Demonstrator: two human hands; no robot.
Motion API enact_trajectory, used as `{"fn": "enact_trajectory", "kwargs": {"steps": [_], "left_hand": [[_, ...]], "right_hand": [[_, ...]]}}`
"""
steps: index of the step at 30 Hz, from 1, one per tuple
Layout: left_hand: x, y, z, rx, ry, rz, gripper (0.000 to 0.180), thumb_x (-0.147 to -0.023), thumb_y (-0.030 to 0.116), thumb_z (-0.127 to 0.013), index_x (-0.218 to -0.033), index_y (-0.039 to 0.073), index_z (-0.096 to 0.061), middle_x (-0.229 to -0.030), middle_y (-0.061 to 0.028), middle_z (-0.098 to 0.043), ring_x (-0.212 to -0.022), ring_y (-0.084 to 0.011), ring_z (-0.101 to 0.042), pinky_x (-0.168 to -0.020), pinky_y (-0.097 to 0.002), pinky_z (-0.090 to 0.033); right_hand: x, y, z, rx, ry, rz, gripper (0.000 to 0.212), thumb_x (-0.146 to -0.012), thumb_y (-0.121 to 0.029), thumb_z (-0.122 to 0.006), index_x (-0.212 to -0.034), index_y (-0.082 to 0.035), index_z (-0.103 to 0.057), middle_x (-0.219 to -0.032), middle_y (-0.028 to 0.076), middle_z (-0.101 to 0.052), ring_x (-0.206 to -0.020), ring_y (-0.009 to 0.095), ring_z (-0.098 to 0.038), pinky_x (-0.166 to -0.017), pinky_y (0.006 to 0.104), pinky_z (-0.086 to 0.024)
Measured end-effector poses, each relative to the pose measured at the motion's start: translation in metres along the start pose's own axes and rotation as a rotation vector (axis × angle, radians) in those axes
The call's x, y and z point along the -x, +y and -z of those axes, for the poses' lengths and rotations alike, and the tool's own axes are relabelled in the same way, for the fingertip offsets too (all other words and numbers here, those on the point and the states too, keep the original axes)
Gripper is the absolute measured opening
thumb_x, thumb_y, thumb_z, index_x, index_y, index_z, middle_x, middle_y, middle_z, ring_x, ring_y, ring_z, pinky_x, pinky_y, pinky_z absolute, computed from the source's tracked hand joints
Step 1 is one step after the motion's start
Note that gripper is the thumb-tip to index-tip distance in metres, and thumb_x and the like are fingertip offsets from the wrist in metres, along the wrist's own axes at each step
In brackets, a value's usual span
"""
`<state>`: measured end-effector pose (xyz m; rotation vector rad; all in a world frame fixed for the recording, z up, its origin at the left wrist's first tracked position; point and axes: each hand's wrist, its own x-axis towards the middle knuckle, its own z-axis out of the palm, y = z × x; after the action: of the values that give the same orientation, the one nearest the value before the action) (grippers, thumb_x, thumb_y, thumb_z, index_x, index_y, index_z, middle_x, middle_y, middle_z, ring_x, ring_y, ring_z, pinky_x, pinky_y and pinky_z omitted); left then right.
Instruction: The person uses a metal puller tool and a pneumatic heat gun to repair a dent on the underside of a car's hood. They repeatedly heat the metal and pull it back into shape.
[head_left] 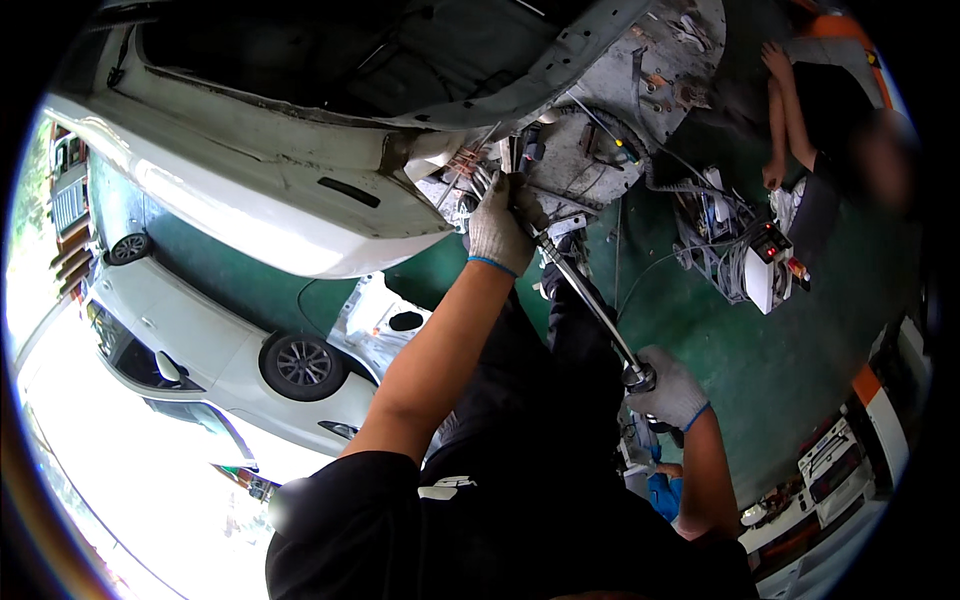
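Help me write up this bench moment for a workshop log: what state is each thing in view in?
Left hand: gloved, closed on the rod's upper part
Right hand: gloved, closed at the rod's lower end
Metal rod: held slantwise
Near white car body: large opening uncovered
Cables: tangled
Small device: red lights lit
Parked white car: wheels fitted

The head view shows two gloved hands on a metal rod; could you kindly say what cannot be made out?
In the head view:
- Metal rod: lower end hidden by the right hand.
- Co-worker: head blurred.
- Upper white car body: cut off by the top edge, inside too dark.
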<state>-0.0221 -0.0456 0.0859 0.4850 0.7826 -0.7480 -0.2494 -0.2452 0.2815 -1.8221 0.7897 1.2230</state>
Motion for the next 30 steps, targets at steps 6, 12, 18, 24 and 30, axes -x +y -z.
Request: {"fn": "enact_trajectory", "kwargs": {"steps": [6, 12, 18, 24, 30], "left_hand": [[0.002, 0.007, -0.002, 0.071, -0.028, 0.093, 0.032, -0.108, 0.037, -0.05, -0.096, 0.009, -0.057, -0.069, -0.0017, -0.044, -0.062, -0.02, -0.041, -0.061, -0.0375, -0.037], [0.001, 0.003, -0.009, -0.194, 0.06, 0.102, 0.029, -0.107, 0.032, -0.048, -0.097, 0.007, -0.059, -0.073, -0.0025, -0.05, -0.065, -0.0175, -0.049, -0.063, -0.0346, -0.044], [0.018, -0.001, -0.033, -0.062, 0.075, 0.26, 0.026, -0.106, 0.027, -0.048, -0.097, 0.007, -0.06, -0.064, -0.0004, -0.044, -0.056, -0.0143, -0.043, -0.053, -0.0311, -0.038], [0.025, -0.003, -0.041, -0.042, -0.363, 0.072, 0.033, -0.106, 0.035, -0.048, -0.093, 0.009, -0.063, -0.053, 0.0035, -0.031, -0.044, -0.0127, -0.029, -0.044, -0.0305, -0.027], [0.013, 0.009, -0.035, -0.019, -0.534, -0.002, 0.037, -0.106, 0.041, -0.047, -0.095, 0.009, -0.063, -0.054, 0.0024, -0.033, -0.042, -0.0144, -0.033, -0.041, -0.0331, -0.029]], "right_hand": [[0.017, -0.017, -0.004, 0.089, 0.05, 0.035, 0.06, -0.064, -0.021, -0.081, -0.118, -0.003, -0.061, -0.114, 0.019, -0.063, -0.106, 0.041, -0.064, -0.093, 0.0459, -0.053], [0.02, -0.007, -0.017, 0.086, 0.118, 0.02, 0.056, -0.065, -0.024, -0.086, -0.112, -0.003, -0.062, -0.107, 0.017, -0.064, -0.1, 0.036, -0.066, -0.089, 0.0437, -0.054], [0.013, 0.013, -0.011, -0.043, -0.032, -0.085, 0.056, -0.067, -0.02, -0.082, -0.117, -0.003, -0.063, -0.112, 0.017, -0.064, -0.101, 0.034, -0.067, -0.091, 0.0421, -0.055], [-0.014, 0.041, -0.009, 0.038, -0.032, 0.025, 0.056, -0.067, -0.02, -0.083, -0.117, -0.005, -0.063, -0.115, 0.017, -0.064, -0.106, 0.034, -0.066, -0.092, 0.0422, -0.054], [-0.045, 0.047, -0.016, 0.086, 0.163, 0.199, 0.053, -0.067, -0.017, -0.081, -0.115, -0.006, -0.062, -0.114, 0.019, -0.06, -0.105, 0.039, -0.062, -0.093, 0.0458, -0.053]]}}
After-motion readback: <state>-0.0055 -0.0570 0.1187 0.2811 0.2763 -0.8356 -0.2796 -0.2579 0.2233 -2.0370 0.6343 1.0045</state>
